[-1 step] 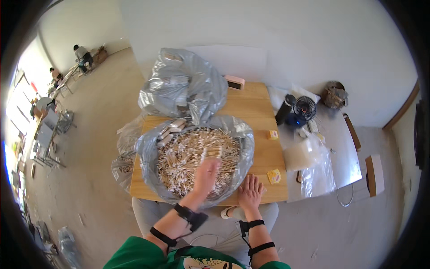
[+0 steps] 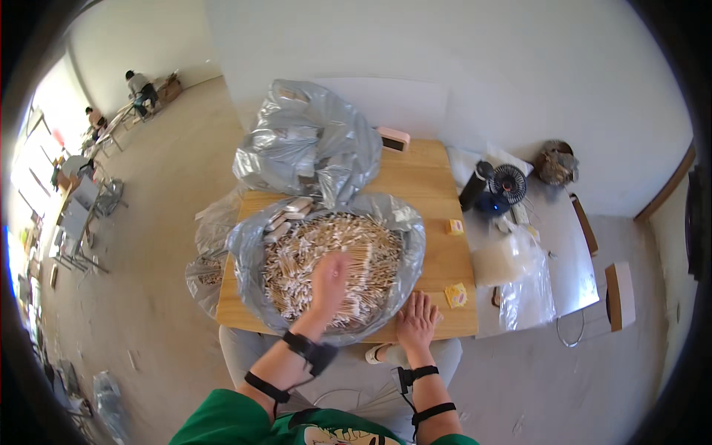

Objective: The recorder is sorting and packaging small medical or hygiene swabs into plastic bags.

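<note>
Wooden sticks (image 2: 326, 256) with pale tips, heaped in a wide grey plastic bag (image 2: 404, 245), fill the centre of the table (image 2: 423, 178). The left hand (image 2: 330, 276) lies on top of the heap, fingers spread down into it; whether it has closed on any sticks cannot be told, since motion blurs it. The right hand (image 2: 417, 320) rests flat and released on the table edge at five o'clock from the heap, just beside the bag's rim, holding nothing. A second grey bag (image 2: 311, 144), knotted and full, stands at twelve o'clock, touching the open one. Two small yellow boxes (image 2: 455, 295) lie at three o'clock; a small fan (image 2: 509, 182) and a dark bottle (image 2: 475, 185) sit at two o'clock on a lower surface. Risk: the bag's near rim overhangs the table edge, so a hard sweep of the left hand could spill sticks into the lap or onto the floor (image 2: 148, 245); thin plastic may also tear.
</note>
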`<action>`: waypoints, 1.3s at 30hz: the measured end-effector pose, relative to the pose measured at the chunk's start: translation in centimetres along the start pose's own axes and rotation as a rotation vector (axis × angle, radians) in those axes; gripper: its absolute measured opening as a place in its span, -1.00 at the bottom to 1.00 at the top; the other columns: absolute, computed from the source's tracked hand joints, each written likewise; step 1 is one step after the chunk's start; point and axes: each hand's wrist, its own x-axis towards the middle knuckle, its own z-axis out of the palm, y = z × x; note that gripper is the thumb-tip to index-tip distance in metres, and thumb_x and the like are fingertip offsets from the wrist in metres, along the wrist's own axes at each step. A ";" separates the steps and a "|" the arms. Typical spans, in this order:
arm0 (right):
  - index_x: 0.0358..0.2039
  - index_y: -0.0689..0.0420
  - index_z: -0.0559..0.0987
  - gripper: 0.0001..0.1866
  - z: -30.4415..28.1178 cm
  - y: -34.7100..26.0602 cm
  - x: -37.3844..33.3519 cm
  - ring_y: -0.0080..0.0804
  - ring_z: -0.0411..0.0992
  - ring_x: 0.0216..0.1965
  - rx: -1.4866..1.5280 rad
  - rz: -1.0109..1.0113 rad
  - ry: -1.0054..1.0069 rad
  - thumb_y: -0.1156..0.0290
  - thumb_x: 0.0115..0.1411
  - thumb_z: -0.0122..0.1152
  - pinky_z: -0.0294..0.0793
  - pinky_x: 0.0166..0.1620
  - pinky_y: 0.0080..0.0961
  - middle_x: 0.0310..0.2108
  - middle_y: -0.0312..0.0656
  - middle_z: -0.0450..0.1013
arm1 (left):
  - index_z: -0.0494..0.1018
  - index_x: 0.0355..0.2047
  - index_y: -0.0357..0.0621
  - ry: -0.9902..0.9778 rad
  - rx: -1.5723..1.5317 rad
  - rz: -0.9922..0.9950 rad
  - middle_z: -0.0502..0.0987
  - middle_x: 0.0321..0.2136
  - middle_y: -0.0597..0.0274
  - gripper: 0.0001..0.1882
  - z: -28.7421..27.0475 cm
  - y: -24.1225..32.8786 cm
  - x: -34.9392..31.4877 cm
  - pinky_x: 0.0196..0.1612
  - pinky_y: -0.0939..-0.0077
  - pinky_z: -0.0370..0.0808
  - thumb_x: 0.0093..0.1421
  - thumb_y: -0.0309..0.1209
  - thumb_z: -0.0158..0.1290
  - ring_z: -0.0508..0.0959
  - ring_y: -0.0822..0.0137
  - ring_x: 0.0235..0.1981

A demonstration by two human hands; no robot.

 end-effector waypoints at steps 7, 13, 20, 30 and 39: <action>0.15 0.17 0.25 -0.41 -0.1 -0.9 0.1 -0.13 -0.06 0.28 -0.068 -0.002 0.042 0.13 0.15 -0.09 -0.24 0.29 -0.13 0.23 -0.09 0.08 | 0.29 -0.08 -0.21 0.175 0.768 0.071 0.36 -0.08 -0.06 -0.59 -9.6 -9.9 11.2 0.02 0.20 0.31 0.02 -0.48 0.06 0.32 -0.03 0.00; 0.14 0.17 0.25 -0.43 -0.2 -1.1 0.1 -0.14 -0.03 0.27 -0.128 0.009 0.022 0.18 0.15 -0.10 -0.21 0.28 -0.13 0.21 -0.13 0.12 | 0.26 -0.02 -0.15 -0.250 0.885 -0.334 0.33 -0.06 -0.04 -0.40 -11.2 -9.9 13.2 0.07 0.17 0.29 -0.12 -0.40 0.16 0.28 -0.05 0.05; 0.14 0.13 0.25 -0.44 0.6 -1.4 0.2 -0.16 -0.01 0.25 -0.164 0.005 0.029 0.19 0.14 -0.11 -0.14 0.26 -0.14 0.22 -0.16 0.11 | 0.33 -0.08 -0.20 -0.210 0.975 -0.378 0.35 -0.05 0.00 -0.50 -12.3 -13.6 14.3 -0.03 0.26 0.41 -0.08 -0.39 0.13 0.34 0.03 0.02; 0.14 0.11 0.26 -0.45 -0.3 -1.8 -0.2 -0.14 0.01 0.25 -0.134 -0.005 0.038 0.21 0.12 -0.08 -0.14 0.26 -0.13 0.20 -0.13 0.13 | 0.38 -0.14 -0.21 -0.025 0.693 -0.162 0.34 -0.03 0.01 -0.57 -14.8 -10.6 11.9 0.01 0.28 0.36 -0.09 -0.43 0.09 0.36 0.01 -0.02; 0.10 0.15 0.30 -0.44 -0.3 -1.1 -0.1 -0.12 0.04 0.23 -0.089 -0.023 0.121 0.16 0.11 0.00 -0.10 0.25 -0.11 0.17 -0.08 0.17 | 0.33 -0.08 -0.29 -0.139 0.629 0.218 0.32 0.01 0.00 -0.49 -13.1 -6.2 8.6 0.11 0.24 0.25 -0.07 -0.38 0.12 0.30 -0.01 0.04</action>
